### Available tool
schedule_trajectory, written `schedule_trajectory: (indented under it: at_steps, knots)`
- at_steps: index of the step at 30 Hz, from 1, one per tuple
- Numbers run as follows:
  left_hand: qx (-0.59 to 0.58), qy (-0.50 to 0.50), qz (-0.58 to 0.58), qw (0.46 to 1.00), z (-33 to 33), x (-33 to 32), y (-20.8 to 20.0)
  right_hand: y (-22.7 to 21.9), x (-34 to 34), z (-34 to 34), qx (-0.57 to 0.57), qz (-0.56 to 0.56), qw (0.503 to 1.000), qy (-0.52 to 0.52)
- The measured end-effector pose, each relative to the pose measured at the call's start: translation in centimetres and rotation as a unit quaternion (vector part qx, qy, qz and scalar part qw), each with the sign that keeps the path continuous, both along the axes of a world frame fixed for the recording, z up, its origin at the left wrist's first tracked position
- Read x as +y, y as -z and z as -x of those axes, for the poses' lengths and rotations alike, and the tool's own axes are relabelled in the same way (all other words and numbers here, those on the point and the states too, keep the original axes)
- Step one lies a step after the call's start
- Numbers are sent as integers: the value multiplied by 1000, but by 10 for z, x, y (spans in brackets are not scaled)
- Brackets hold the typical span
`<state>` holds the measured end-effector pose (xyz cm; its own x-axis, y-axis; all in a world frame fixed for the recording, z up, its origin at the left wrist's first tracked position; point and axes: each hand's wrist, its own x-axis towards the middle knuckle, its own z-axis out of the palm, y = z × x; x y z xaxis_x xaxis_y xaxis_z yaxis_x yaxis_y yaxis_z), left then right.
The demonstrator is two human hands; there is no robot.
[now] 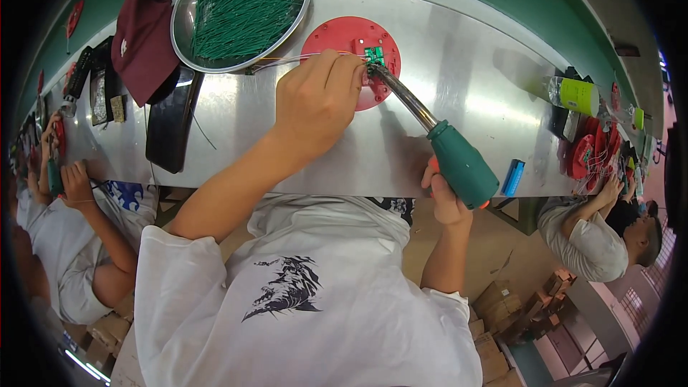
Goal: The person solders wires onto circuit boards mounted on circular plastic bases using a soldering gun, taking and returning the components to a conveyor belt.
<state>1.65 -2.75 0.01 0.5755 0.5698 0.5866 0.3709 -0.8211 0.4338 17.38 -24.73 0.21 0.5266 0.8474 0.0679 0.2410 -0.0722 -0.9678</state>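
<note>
My right hand (448, 197) is wrapped round the green handle of a soldering iron (462, 165). Its metal shaft slants up and left, with the tip at a small green circuit board (373, 55). The board sits on a round red plastic disc (340, 32) that lies on the metal table. Beside the tip, my left hand (315, 100) is closed in a pinch at the board's left edge. Thin wires (287, 61), whitish and yellowish, run leftward from under those fingers. What exactly the fingertips grip is partly hidden.
A steel bowl (188, 61) of green wire pieces (244, 14) stands at the far left, beside a maroon cap (147, 32) and a flat black object (172, 125). A blue object (513, 178) lies near the front edge. Right are a bottle (577, 96) and red discs (584, 158). People work on both sides.
</note>
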Motion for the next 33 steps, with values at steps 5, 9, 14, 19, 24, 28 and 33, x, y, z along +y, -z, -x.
schedule_trajectory:
  at_steps: [5,9,14,19,24,28,33]
  knots:
    - [9,-1,18,1000,2,-2,-2,1,3,-3,92,-73,990,-83]
    - [7,-1,18,1000,2,-2,-1,-2,3,2,79,-72,993,-39]
    - [-1,0,-5,1000,1,0,4,1,2,2,88,-101,991,-8]
    - [-4,-2,-27,1000,1,1,6,5,1,1,80,-107,991,-14]
    - [3,1,-24,1000,2,0,5,4,1,2,64,-120,991,-10]
    - [2,-4,-31,1000,2,1,6,6,0,2,71,-118,990,-7]
    - [-52,15,1,999,1,1,0,3,4,6,84,-127,988,13]
